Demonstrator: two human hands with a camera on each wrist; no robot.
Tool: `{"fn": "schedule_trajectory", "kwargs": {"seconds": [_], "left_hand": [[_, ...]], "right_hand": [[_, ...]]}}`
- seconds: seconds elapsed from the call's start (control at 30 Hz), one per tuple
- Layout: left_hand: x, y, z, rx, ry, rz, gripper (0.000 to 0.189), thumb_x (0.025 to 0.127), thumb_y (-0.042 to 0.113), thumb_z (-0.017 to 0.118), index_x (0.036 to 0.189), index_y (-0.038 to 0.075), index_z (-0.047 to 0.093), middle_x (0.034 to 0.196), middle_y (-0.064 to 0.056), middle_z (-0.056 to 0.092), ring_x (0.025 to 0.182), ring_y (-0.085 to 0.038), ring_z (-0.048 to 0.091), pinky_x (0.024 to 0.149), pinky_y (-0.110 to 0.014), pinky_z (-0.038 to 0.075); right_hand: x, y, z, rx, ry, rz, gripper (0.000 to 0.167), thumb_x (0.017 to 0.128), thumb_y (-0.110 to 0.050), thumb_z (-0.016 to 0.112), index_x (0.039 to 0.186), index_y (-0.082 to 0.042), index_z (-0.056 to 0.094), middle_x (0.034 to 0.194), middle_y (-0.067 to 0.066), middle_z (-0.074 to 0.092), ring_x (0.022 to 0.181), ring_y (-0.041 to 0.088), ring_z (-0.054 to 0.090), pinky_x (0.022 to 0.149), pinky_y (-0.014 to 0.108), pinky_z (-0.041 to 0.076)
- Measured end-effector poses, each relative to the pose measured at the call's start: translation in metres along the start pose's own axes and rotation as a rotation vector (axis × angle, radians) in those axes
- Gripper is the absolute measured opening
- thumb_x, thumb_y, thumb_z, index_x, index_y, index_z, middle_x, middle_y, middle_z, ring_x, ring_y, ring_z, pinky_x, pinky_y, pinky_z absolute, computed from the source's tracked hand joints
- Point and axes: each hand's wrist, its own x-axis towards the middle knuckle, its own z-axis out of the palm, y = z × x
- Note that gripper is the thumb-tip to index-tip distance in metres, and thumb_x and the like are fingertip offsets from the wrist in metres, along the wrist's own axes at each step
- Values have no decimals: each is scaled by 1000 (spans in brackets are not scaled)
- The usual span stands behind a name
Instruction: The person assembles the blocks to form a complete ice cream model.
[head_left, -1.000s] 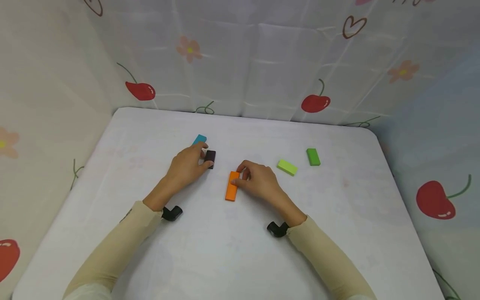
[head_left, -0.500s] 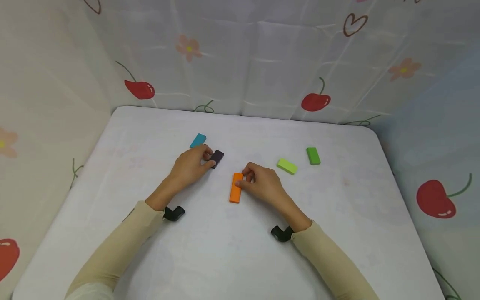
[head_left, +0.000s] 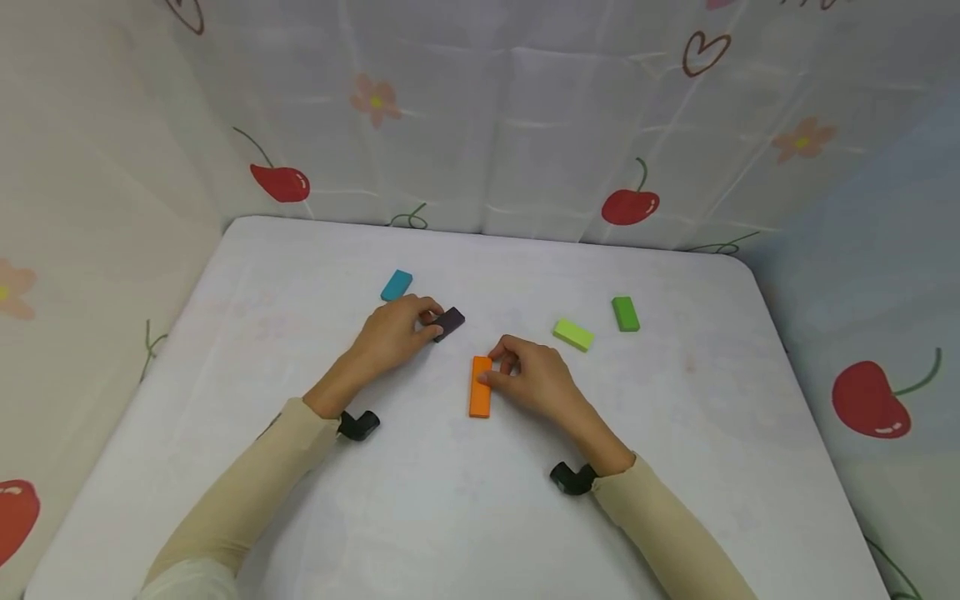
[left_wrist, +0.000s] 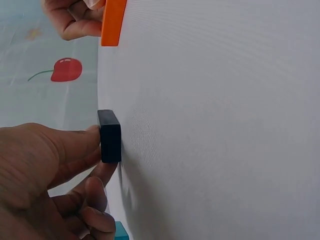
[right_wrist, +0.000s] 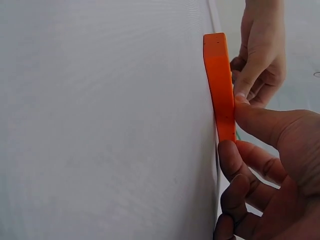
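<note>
The left hand pinches a black block between thumb and curled fingers, near a blue block. The right hand grips an orange block likewise (nearer the person), around the middle of the white table.

Beige long sleeves, black wrist cameras

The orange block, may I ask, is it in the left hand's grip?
No, the right hand pinches the orange block.

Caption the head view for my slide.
Left hand pinches dark block, right hand orange block; blue block lies beyond.
</note>
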Motion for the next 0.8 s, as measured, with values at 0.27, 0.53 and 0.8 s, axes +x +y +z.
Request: {"fn": "schedule_trajectory", "kwargs": {"seconds": [0.27,0.53,0.8], "left_hand": [[5,7,3,-27,-26,14,29,103,27,75,130,17,75,114,-5,75,92,-21,67,80,-36,55],[15,15,5,-36,-69,53,24,103,26,75,124,15,74,113,-4,75,102,-24,68,93,-42,57],[19,21,10,-48,-104,76,25,103,24,75,126,17,74,112,-2,72,93,-20,65,83,-36,53]], "right_hand": [[-4,4,-2,15,-2,-6,26,93,-41,84,107,-22,72,80,-6,68,69,14,55,66,28,40],[-7,4,-7,28,-6,-5,28,92,-40,86,109,-21,73,82,-6,69,70,14,56,66,28,41],[-9,7,-7,40,-36,-2,28,92,-39,86,110,-22,73,83,-5,69,70,12,55,65,25,40]]}}
